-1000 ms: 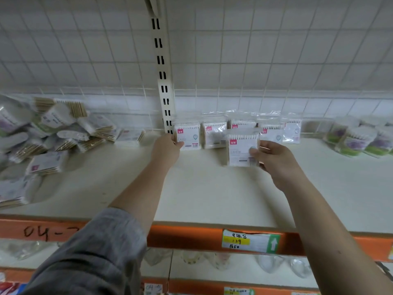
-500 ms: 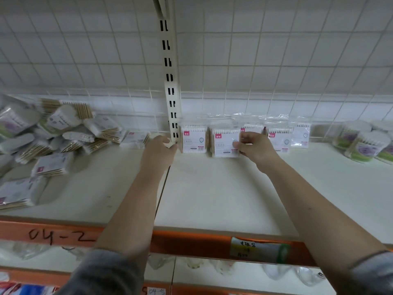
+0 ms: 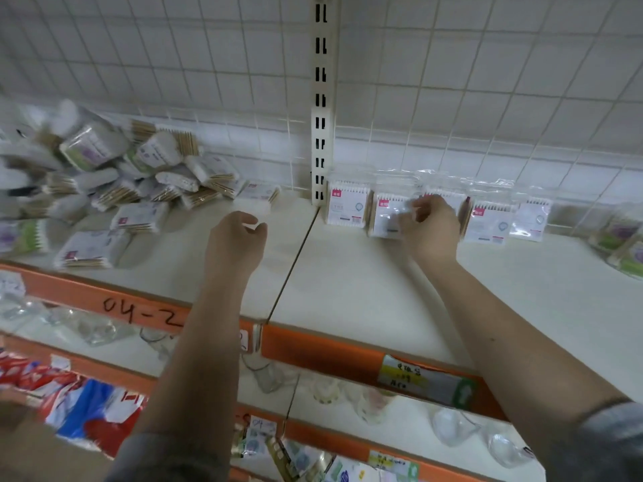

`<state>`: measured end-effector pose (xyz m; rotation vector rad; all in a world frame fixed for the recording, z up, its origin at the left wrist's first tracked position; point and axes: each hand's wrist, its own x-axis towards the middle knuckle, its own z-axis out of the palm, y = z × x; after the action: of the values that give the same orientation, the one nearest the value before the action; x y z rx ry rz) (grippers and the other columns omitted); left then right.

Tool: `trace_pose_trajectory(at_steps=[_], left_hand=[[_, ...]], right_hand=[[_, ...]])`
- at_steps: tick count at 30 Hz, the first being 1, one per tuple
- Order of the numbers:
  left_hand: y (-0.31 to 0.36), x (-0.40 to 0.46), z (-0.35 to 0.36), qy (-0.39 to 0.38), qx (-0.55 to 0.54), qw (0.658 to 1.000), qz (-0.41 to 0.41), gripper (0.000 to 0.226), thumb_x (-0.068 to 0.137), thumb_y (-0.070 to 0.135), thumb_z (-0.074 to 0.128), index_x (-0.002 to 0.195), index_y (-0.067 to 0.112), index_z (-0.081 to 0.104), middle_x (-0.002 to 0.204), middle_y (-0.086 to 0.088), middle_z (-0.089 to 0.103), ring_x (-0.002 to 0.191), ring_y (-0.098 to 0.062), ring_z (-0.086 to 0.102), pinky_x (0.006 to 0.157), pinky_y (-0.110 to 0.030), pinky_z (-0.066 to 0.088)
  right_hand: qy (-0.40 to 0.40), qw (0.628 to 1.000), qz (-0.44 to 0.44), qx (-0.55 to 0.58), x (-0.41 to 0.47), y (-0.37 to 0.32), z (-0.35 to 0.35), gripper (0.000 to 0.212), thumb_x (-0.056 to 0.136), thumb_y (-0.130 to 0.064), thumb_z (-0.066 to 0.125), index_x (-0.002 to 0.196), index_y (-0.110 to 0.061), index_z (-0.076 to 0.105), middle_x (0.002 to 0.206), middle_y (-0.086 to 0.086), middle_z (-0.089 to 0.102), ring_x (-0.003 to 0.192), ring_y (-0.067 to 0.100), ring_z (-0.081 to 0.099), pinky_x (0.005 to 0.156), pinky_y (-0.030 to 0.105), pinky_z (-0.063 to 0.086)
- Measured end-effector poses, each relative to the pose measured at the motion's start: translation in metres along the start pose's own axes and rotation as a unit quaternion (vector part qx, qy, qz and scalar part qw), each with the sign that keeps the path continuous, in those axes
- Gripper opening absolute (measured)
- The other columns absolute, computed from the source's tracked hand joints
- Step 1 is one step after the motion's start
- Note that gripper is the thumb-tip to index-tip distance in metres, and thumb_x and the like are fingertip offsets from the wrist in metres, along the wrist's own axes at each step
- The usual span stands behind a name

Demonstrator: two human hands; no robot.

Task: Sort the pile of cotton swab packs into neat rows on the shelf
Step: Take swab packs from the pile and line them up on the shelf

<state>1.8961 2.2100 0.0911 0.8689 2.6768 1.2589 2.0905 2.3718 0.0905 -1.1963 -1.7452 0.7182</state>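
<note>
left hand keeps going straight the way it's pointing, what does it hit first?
Likely the flat swab pack lying at the pile's right edge, just ahead of the left hand. Nothing shows between them; depth is hard to judge.

There is only one view, from the camera on my head, so no second view shares the scene. It looks forward and slightly down along both my forearms at the cream-white shelf board, close enough that my left hand and right hand sit near mid-frame. It faces the white square-tiled back wall squarely, with the slotted cream metal upright just left of centre. The wide lens bends the orange shelf edge and takes in the lower shelves beneath. The left side is blurred.
</note>
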Motion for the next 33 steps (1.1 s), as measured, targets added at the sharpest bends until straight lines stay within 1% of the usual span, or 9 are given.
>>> trace_pose_trajectory(at_steps=[3,6,8,13,16,19,22,25,33], left_hand=[[-0.01,0.0,-0.014,0.01,-0.002,1.0,0.0,0.029,0.093,0.027,0.052,0.118,0.013,0.058,0.102,-0.002,0.062,0.077,-0.012,0.052,0.073,-0.026,0.036],[-0.022,0.009,-0.028,0.014,-0.013,1.0,-0.002,0.028,0.093,0.026,0.052,0.117,0.013,0.058,0.1,-0.001,0.062,0.069,-0.014,0.053,0.066,-0.028,0.042],[-0.033,0.018,-0.038,0.02,-0.014,1.0,-0.004,0.028,0.093,0.026,0.052,0.117,0.013,0.058,0.101,-0.002,0.062,0.065,-0.009,0.05,0.062,-0.026,0.039],[-0.056,0.052,-0.068,0.038,0.017,0.999,0.018,0.029,0.095,0.024,0.048,0.116,0.008,0.059,0.111,-0.008,0.063,0.096,-0.024,0.056,0.072,-0.027,0.035],[-0.076,0.086,-0.084,0.032,0.033,0.998,0.052,0.023,0.093,0.019,0.048,0.097,0.001,0.061,0.089,-0.012,0.061,0.081,-0.023,0.052,0.067,-0.028,0.033],[-0.09,0.119,-0.097,0.011,0.056,0.994,0.088,0.017,0.089,0.016,0.051,0.083,0.004,0.061,0.076,-0.008,0.055,0.076,-0.026,0.053,0.065,-0.028,0.032],[-0.099,0.145,-0.102,-0.022,0.089,0.987,0.129,0.022,0.09,0.018,0.049,0.091,0.001,0.063,0.089,-0.015,0.063,0.087,-0.03,0.057,0.069,-0.03,0.033],[-0.104,0.162,-0.101,-0.042,0.089,0.986,0.133,0.024,0.091,0.024,0.05,0.104,0.008,0.064,0.109,-0.012,0.065,0.106,-0.03,0.056,0.077,-0.029,0.036],[-0.109,0.175,-0.098,-0.063,0.023,0.991,0.114,0.018,0.09,0.027,0.055,0.104,0.017,0.061,0.102,-0.005,0.068,0.1,-0.025,0.061,0.083,-0.031,0.045]], right_hand=[[-0.028,0.999,-0.038,0.005,-0.007,-0.012,0.011,0.014,0.081,-0.006,0.062,0.095,-0.004,0.062,0.083,0.003,0.057,0.075,0.015,0.05,0.057,0.013,0.034],[-0.064,0.997,-0.045,0.014,-0.014,-0.03,0.03,0.011,0.082,-0.008,0.062,0.092,-0.005,0.062,0.081,0.001,0.058,0.072,0.013,0.05,0.056,0.004,0.035],[-0.093,0.995,-0.032,0.01,-0.018,-0.041,0.046,0.012,0.084,-0.011,0.062,0.095,-0.008,0.062,0.08,-0.001,0.058,0.072,0.012,0.05,0.053,0.002,0.035],[-0.135,0.99,-0.016,-0.037,-0.022,-0.064,0.101,0.019,0.086,-0.021,0.062,0.101,-0.01,0.065,0.083,0.001,0.06,0.082,0.015,0.057,0.058,0.017,0.035],[-0.15,0.987,0.002,-0.062,-0.02,-0.079,0.138,0.025,0.087,-0.028,0.061,0.104,-0.009,0.066,0.096,0.005,0.066,0.095,0.02,0.061,0.073,0.02,0.039],[-0.154,0.985,0.031,-0.075,-0.016,-0.099,0.172,0.035,0.089,-0.031,0.057,0.104,0.0,0.066,0.1,0.013,0.07,0.087,0.027,0.065,0.074,0.031,0.05],[-0.148,0.982,0.069,-0.098,-0.011,-0.115,0.196,0.041,0.092,-0.028,0.055,0.111,0.007,0.061,0.105,0.024,0.066,0.074,0.027,0.059,0.065,0.031,0.05],[-0.156,0.974,0.111,-0.121,-0.006,-0.124,0.213,0.045,0.094,-0.032,0.052,0.124,0.001,0.051,0.118,0.02,0.06,0.098,0.031,0.06,0.077,0.033,0.049],[-0.159,0.963,0.149,-0.16,0.004,-0.139,0.24,0.059,0.088,-0.035,0.063,0.129,0.0,0.04,0.124,0.017,0.056,0.114,0.032,0.054,0.078,0.03,0.04]])
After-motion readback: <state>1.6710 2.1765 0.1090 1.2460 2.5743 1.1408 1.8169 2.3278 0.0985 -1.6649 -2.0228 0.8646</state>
